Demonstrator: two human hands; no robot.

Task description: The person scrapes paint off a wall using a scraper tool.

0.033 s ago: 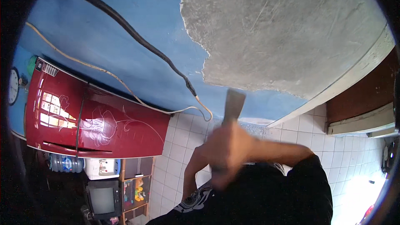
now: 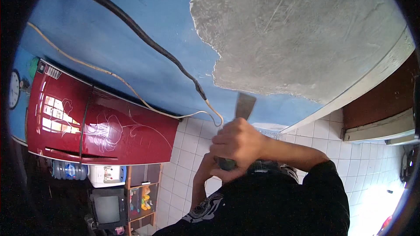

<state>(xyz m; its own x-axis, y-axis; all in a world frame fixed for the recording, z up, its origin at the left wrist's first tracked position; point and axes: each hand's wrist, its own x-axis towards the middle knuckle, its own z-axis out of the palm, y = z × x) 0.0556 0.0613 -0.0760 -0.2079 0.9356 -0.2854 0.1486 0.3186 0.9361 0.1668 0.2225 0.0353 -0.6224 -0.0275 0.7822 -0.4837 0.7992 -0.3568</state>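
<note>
A putty knife (image 2: 245,105) with a flat metal blade points up at the wall, its tip at the lower edge of a bare grey plaster patch (image 2: 280,39). Around its handle the fingers of my right hand (image 2: 238,144) are closed, and the dark handle end shows below them. My left hand (image 2: 211,161) is close behind the right one, mostly covered by it. Its fingers are hidden, so whether it touches the handle does not show. Blue paint (image 2: 170,26) with a ragged, chipped edge borders the patch.
A black-wrapped cable (image 2: 140,30) and a thin pale cord (image 2: 87,65) hang along the wall left of the blade. Further left stand a red refrigerator (image 2: 127,126), a water dispenser (image 2: 107,175) and a television (image 2: 107,209). White floor tiles (image 2: 188,142) lie below; a brown door (image 2: 376,96) is at right.
My right hand, smeared by motion before, now shows sharply and sits slightly higher on the view. The blade tip stays at nearly the same place by the patch edge.
</note>
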